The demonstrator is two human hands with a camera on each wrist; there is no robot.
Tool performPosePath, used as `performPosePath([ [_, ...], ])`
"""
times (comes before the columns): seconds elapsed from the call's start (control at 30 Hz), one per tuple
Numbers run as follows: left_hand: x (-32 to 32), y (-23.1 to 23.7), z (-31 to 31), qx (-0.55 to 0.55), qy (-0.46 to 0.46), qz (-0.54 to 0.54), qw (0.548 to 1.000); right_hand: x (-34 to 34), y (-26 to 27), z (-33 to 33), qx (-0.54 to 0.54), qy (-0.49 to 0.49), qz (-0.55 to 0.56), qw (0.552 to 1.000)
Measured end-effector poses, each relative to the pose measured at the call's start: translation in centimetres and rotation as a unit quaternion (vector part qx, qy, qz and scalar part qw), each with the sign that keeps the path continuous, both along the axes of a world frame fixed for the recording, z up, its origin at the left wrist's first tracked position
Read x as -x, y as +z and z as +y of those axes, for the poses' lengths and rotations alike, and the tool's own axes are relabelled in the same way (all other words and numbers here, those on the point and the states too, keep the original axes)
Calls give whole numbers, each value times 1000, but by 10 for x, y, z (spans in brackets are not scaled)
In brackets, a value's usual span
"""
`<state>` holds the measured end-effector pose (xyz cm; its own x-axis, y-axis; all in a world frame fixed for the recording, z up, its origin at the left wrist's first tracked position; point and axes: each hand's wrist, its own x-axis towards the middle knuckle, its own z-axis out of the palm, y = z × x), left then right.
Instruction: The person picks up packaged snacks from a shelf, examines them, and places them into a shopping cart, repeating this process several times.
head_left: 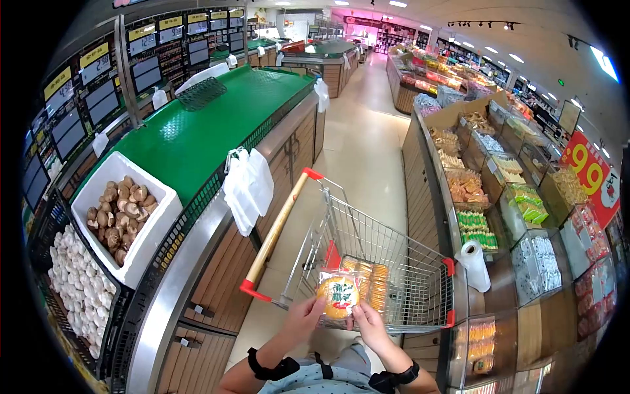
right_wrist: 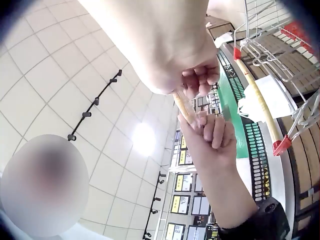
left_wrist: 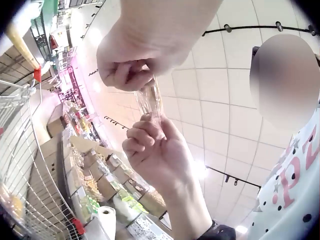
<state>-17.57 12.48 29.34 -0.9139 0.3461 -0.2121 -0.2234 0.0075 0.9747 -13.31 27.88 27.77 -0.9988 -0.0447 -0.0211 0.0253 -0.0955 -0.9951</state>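
Observation:
Both hands hold a clear plastic packet (head_left: 339, 294) of round golden biscuits, with a red and green printed label facing up. My left hand (head_left: 304, 320) pinches its left edge, thumb on top. The right hand (head_left: 371, 328) grips the lower right corner between thumb and fingers. In the left wrist view the packet (left_wrist: 149, 100) shows edge-on between the two hands, fingers curled at either end. Beyond it, inside the metal shopping cart (head_left: 413, 266), lie long packs of stacked biscuits (head_left: 378, 289), partly covered by the held packet.
A green produce counter (head_left: 223, 118) stands left, bearing a white foam box (head_left: 161, 220) of mushrooms and a black crate of garlic (head_left: 75, 282). White plastic bags (head_left: 248, 187) hang at its edge. Snack bins (head_left: 469, 220) and a plastic bag roll (head_left: 474, 262) line the right side.

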Motion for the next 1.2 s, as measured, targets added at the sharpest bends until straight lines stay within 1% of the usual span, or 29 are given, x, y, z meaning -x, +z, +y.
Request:
performPosePath([
  [0.07, 1, 0, 0, 73, -10, 59, 996, -6, 1, -2, 7, -23, 11, 1000],
  [0.13, -2, 0, 7, 24, -7, 77, 997, -11, -4, -1, 33, -42, 16, 998],
  [0.17, -2, 0, 11, 1, -5, 87, 996, -15, 1, -3, 47, -66, 8, 997],
  [0.27, -8, 10, 21, -31, -35, 43, 998, -25, 4, 3, 43, -106, 17, 993],
  [0.37, -8, 1, 33, -84, -63, 44, 993, -36, 9, 9, 47, -149, 45, 987],
  [0.47, -11, 4, 45, -103, -79, 84, 988, -47, 10, 16, 41, -174, 61, 982],
  [0.57, -13, 1, 53, -112, -108, 99, 983, -55, 16, 19, 41, -203, 64, 976],
  [0.77, -21, 0, 59, -159, -156, 49, 974, -72, 24, 21, 37, -212, 69, 974],
  [0.87, -21, -9, 59, -158, -172, 44, 971, -77, 27, 19, 50, -207, 63, 975],
  [0.97, -20, -17, 54, -139, -182, 23, 973, -82, 18, 22, 17, -188, 69, 980],
  [1.0, -15, -18, 54, -125, -185, 121, 967, -83, 16, 23, -24, -187, 71, 980],
  [1.03, -10, -19, 54, -109, -186, 218, 952, -84, 13, 26, -65, -185, 72, 978],
  [1.07, -5, -18, 55, -92, -185, 314, 927, -85, 12, 29, -105, -182, 74, 975],
  [1.17, -4, 1, 56, -126, -156, 164, 966, -87, 4, 36, -133, -161, 57, 976],
  [1.2, -3, 6, 54, -95, -169, 148, 970, -87, 1, 36, -126, -151, 46, 979],
])
